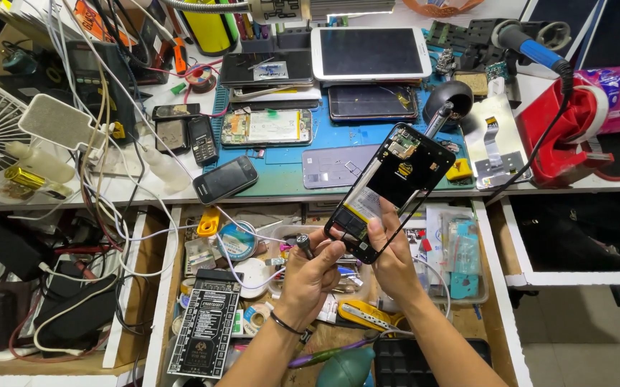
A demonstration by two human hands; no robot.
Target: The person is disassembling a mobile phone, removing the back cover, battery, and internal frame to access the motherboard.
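Your right hand (394, 261) grasps the opened phone (390, 191) by its lower edge, thumb pressed on the frame, holding it tilted in the air over the open drawer (495, 287), its top end pointing to about 1 o'clock. Your left hand (310, 276) is clenched around a small screwdriver (304, 244), whose tip stands up at 12 o'clock, just beside the phone's bottom corner. The phone's back is off, with battery and board exposed.

The one-handed grip at the lower edge looks thin to me: a slip could drop the phone into the cluttered drawer. The driver tip could also skid onto the bare board or battery.

Beyond, at 12 o'clock, the worktop (288, 179) carries a blue mat, several other phones and a white tablet (371, 52); a soldering iron (532, 46) rests at 2 o'clock.
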